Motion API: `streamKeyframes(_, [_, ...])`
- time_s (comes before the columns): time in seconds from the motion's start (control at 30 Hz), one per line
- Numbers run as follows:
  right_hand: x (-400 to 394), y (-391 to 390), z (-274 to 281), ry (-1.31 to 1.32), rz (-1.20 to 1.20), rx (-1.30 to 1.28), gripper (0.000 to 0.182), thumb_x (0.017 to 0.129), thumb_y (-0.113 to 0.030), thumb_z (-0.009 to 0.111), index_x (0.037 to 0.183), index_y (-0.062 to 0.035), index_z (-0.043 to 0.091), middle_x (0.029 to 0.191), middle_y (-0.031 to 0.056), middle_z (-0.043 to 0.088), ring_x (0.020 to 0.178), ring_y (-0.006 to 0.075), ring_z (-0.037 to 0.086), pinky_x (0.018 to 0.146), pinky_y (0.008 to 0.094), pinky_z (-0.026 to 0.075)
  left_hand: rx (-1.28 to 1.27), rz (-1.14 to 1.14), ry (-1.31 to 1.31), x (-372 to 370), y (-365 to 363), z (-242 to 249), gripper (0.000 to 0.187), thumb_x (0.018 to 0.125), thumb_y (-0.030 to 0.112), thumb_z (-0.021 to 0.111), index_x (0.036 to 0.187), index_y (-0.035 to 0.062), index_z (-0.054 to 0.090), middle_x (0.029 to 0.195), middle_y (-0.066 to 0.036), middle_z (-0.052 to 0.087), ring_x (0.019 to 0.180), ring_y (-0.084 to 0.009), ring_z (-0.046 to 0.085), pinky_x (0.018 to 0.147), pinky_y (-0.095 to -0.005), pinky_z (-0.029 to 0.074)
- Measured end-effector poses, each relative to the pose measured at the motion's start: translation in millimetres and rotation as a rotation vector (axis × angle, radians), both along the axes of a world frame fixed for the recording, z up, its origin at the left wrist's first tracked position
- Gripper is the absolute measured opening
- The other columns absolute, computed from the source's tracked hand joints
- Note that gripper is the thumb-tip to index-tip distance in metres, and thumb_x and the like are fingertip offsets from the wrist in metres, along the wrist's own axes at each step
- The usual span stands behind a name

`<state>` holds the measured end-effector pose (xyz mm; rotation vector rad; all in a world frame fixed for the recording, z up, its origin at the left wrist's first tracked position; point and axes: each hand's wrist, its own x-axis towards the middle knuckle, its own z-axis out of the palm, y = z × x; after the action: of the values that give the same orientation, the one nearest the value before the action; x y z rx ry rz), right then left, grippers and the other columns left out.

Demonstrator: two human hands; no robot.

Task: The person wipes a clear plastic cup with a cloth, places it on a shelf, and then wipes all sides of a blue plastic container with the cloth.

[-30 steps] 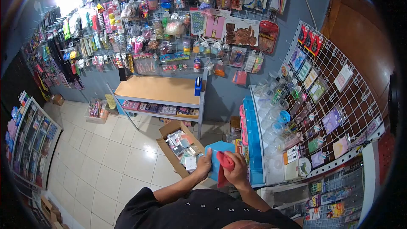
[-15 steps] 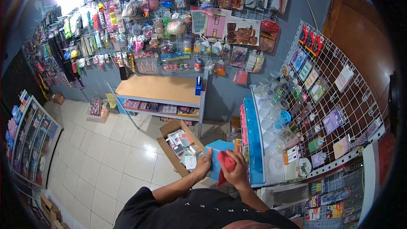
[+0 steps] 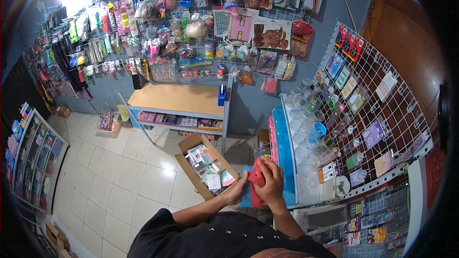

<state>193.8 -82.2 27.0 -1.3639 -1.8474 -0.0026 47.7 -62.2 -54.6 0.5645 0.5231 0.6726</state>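
Note:
My left hand grips a light blue, box-like item by its left side, with the thumb up along its edge. A red cloth is bunched in my right hand and lies against the blue item, covering much of it. Both hands are close together in front of my chest. Just to their left, an open cardboard box on the floor holds several packets and small notebooks.
A wood-topped table with a blue tape dispenser stands ahead. To the right are a shelf with clear plastic jars and a white wire grid. A display rack stands left on the tiled floor.
The blue item has turned and dropped lower, so less of it shows. The red cloth has moved up and over it, and my right hand has come nearer my left.

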Motion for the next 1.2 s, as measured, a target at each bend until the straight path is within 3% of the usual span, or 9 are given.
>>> streamKeyframes(0.13, [-6.4,-11.3,-8.7,-0.123,0.08,-0.079,0.059,0.065,-0.014,0.078,0.122,-0.0114,0.064,0.125,0.0125,0.057,0.105,0.035,0.055,0.093,0.0448,0.045,-0.048,0.133,-0.038,-3.1,7.3,23.7,0.084,0.093,0.073,0.025,0.146,0.0091,0.036,0.139,-0.011,0.051,0.127,-0.0244,0.05,0.11,-0.0418,0.038])
streamKeyframes(0.27, [-14.8,-38.1,-43.4,-0.174,0.284,-0.183,0.05,0.061,-0.019,0.08,0.11,-0.0142,0.069,0.123,0.0057,0.06,0.105,0.0328,0.056,0.089,0.0415,0.048,-0.063,0.246,0.001,-27.6,31.0,33.6,0.086,0.093,0.074,0.022,0.144,0.0071,0.039,0.134,-0.014,0.054,0.12,-0.0266,0.055,0.105,-0.0418,0.043])
streamKeyframes(0.43, [-6.6,-18.0,-28.8,-0.133,0.202,-0.084,0.044,0.066,-0.019,0.079,0.109,-0.0129,0.069,0.119,0.0033,0.062,0.095,0.0281,0.056,0.084,0.0416,0.045,-0.003,0.228,0.029,-27.9,25.2,38.2,0.082,0.094,0.071,0.024,0.141,0.0065,0.043,0.135,-0.012,0.054,0.122,-0.0253,0.054,0.107,-0.0415,0.041])
streamKeyframes(0.67, [-10.8,0.9,-6.4,-0.069,0.095,0.02,0.048,0.062,-0.011,0.077,0.109,-0.0112,0.069,0.116,0.0074,0.063,0.1,0.0324,0.058,0.086,0.04,0.046,-0.035,0.295,-0.082,-12.5,17.3,15.4,0.076,0.095,0.068,0.029,0.136,0.0063,0.047,0.134,-0.012,0.055,0.123,-0.0246,0.054,0.108,-0.0416,0.041])
streamKeyframes(0.83, [-6.5,-27.8,-40.3,-0.074,0.249,-0.196,0.046,0.063,-0.016,0.079,0.108,-0.009,0.069,0.116,0.0099,0.064,0.102,0.0328,0.06,0.088,0.042,0.047,-0.009,0.467,0.054,-36.9,36.7,5.3,0.08,0.095,0.07,0.029,0.134,0.0037,0.05,0.124,-0.014,0.06,0.112,-0.0254,0.06,0.099,-0.0437,0.048])
streamKeyframes(1.0, [25.1,-21.7,-62.7,0.216,0.097,-0.314,0.04,0.067,-0.005,0.072,0.106,-0.0042,0.068,0.115,0.014,0.066,0.11,0.0328,0.062,0.097,0.0407,0.047,0.188,0.541,0.187,-48.3,36.7,-0.1,0.065,0.102,0.056,0.03,0.128,0.0017,0.056,0.119,-0.013,0.062,0.1,-0.0233,0.064,0.092,-0.0388,0.051])
streamKeyframes(1.1, [46.8,-10.3,-74.0,0.451,0.035,-0.239,0.032,0.076,-0.005,0.069,0.109,-0.0025,0.066,0.117,0.0148,0.066,0.111,0.0293,0.062,0.097,0.0383,0.046,0.217,0.403,0.056,-45.7,30.3,-28.4,0.051,0.102,0.042,0.037,0.125,0.0018,0.058,0.117,-0.011,0.063,0.099,-0.0211,0.063,0.093,-0.0363,0.049])
streamKeyframes(1.17, [48.8,-3.3,-66.1,0.769,0.111,-0.305,0.03,0.082,-0.006,0.067,0.112,-0.0019,0.065,0.118,0.015,0.065,0.112,0.0273,0.061,0.098,0.0374,0.045,0.511,0.088,0.192,-44.2,34.8,-65.9,0.043,0.099,0.032,0.041,0.124,0.0024,0.058,0.118,-0.009,0.063,0.103,-0.0201,0.061,0.095,-0.0359,0.046])
streamKeyframes(1.2, [45.1,-4.8,-63.4,0.759,0.162,-0.299,0.029,0.084,-0.006,0.066,0.113,-0.0019,0.064,0.119,0.015,0.065,0.112,0.0265,0.061,0.098,0.037,0.045,0.656,-0.073,0.259,-42.2,38.9,-94.8,0.039,0.097,0.028,0.044,0.123,0.0027,0.059,0.118,-0.008,0.063,0.105,-0.0196,0.06,0.095,-0.0357,0.045])
